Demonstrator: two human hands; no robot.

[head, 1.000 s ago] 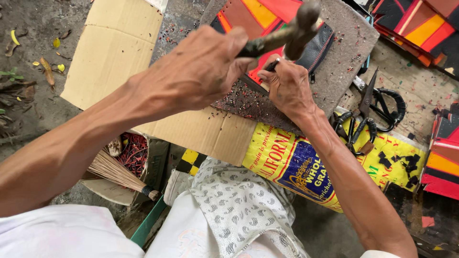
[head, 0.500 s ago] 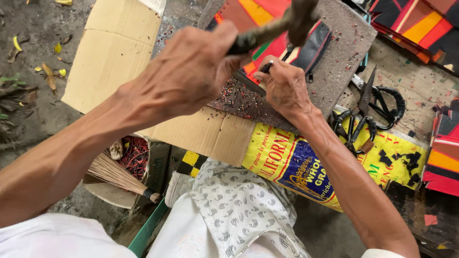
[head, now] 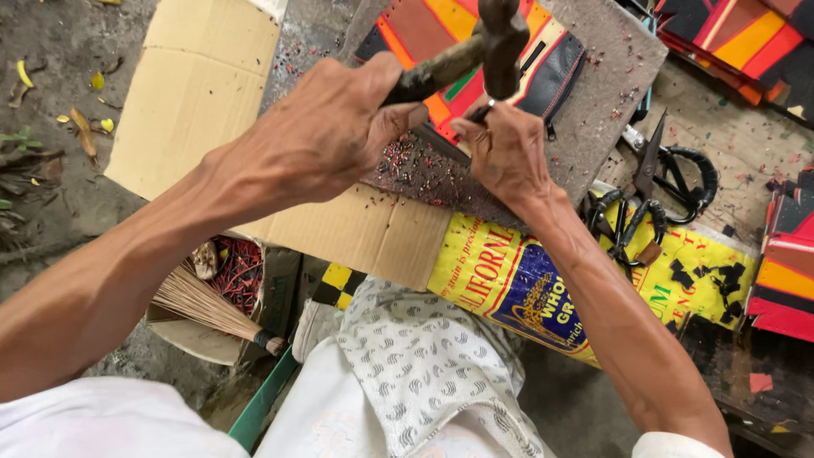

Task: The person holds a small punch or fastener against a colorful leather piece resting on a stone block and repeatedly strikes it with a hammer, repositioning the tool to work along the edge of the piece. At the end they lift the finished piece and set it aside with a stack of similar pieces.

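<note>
1. Head view, nearest first: the left hand [head: 326, 136] is wrapped tight round the handle of a hammer [head: 475, 47], whose dark head stands raised just above and beyond the right hand [head: 507, 153].
2. That right hand is pinched together on a small metal punch [head: 485, 108], of which only the shiny top shows between the fingertips [head: 475, 127]; the tip is hidden, so I cannot tell exactly where it bears. The chief risk, as I judge it, is a blow that lands a little off the small top and comes down on those fingertips, which sit directly under the hammer head.
3. Just beyond the right hand, the punch stands on a striped orange, red and black pouch [head: 441, 34] lying on a grey felt pad [head: 593, 93]. A tilted punch could skid under a glancing blow and mark or tear the pouch in the wrong place, near its dark zipper edge.
4. Beneath both hands the pad is strewn with tiny coloured punchings [head: 415, 165]; these could let the pouch slip if it is not pressed flat.
5. To the right of the right hand, apart from it, lie black-handled scissors [head: 670, 170] on a yellow printed sack [head: 526, 280]. A recoiling elbow or a sliding pad could knock them off.
6. Farther right, more striped pieces [head: 784, 271] lie stacked, well apart from the blow.
</note>
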